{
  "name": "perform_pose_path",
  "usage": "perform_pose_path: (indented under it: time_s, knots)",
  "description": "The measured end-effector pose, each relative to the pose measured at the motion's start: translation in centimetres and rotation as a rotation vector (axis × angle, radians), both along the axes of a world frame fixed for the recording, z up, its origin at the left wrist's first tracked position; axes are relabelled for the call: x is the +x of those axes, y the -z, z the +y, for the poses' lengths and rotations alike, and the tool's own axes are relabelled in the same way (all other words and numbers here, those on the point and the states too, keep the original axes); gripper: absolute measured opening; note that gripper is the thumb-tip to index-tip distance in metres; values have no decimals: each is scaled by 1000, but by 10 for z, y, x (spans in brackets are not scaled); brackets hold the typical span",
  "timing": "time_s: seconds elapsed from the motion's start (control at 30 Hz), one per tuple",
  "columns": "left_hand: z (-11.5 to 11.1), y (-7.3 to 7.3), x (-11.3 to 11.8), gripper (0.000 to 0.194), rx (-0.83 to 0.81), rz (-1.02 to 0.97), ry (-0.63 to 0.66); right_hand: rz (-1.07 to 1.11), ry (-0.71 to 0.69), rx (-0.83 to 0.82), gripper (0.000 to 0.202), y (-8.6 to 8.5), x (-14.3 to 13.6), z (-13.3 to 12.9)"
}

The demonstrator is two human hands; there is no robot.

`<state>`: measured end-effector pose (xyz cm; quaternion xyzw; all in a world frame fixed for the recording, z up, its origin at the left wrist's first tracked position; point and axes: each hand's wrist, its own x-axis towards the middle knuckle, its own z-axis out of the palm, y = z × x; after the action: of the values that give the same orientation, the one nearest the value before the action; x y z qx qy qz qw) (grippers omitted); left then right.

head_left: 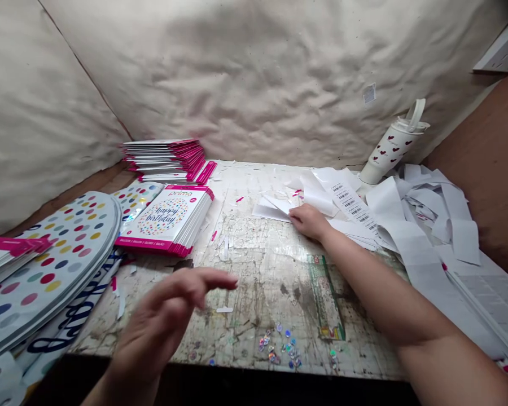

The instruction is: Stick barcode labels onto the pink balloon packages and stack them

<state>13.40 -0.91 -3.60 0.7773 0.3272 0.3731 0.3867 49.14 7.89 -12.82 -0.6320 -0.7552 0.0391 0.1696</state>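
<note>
My left hand [169, 310] hovers over the near left of the worktable, its index finger stretched to the right and nothing in its grasp. Farther back, my right hand [309, 221] has its fingers closed at the edge of white paper pieces [273, 210] lying flat. Just behind that hand is a strip of barcode labels [351, 206], trailing off to the right. On the left lies a stack of "happy birthday" balloon packs [167, 217] with pink edges. The fingertips of my right hand are partly hidden from the camera.
A taller stack of pink-edged packs [165, 160] stands at the back left. Round polka-dot balloons [55, 265] pile up at the left edge. A white tumbler with hearts [392, 149] and curled paper strips [440, 208] occupy the right. Shiny confetti [290, 349] dots the front edge.
</note>
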Motion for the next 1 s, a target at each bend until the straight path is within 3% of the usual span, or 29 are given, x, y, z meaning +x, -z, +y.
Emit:
perform_pose_path:
  time_s: [0.07,0.17,0.23,0.3,0.37,0.4,0.5,0.6,0.7,0.77,0.9,1.0]
  knots:
    - [13,11,19,20,47,74,30,-65,14,53,19,-4,-9,-5]
    - [17,24,38,5,266,226,21,-137,17,127,26,-12,-31,-20]
    - [17,29,43,4,407,266,11,-236,-108,170,32,-14,-56,-38]
    - [23,31,40,5,484,287,-46,-342,-331,182,36,-13,-84,-63]
    - [41,29,29,9,504,351,-186,-351,-486,113,37,-9,-109,-89]
    - [53,28,21,13,493,407,-273,-309,-499,50,36,-9,-118,-99]
    - [98,20,-5,29,400,657,-497,17,-324,-161,36,-13,-125,-112]
    - [133,14,-22,51,270,956,-524,239,-90,-220,35,-23,-110,-113]
    - [147,9,-24,61,194,1165,-457,3,5,-169,29,-24,-90,-123]
    - [149,6,-23,61,180,1212,-458,-123,-7,-146,28,-17,-82,-139]
    - [152,2,-22,60,137,1234,-482,-157,-145,9,45,4,-73,-169]
    - [157,1,-24,54,129,1272,-495,-190,-70,85,46,13,-71,-178]
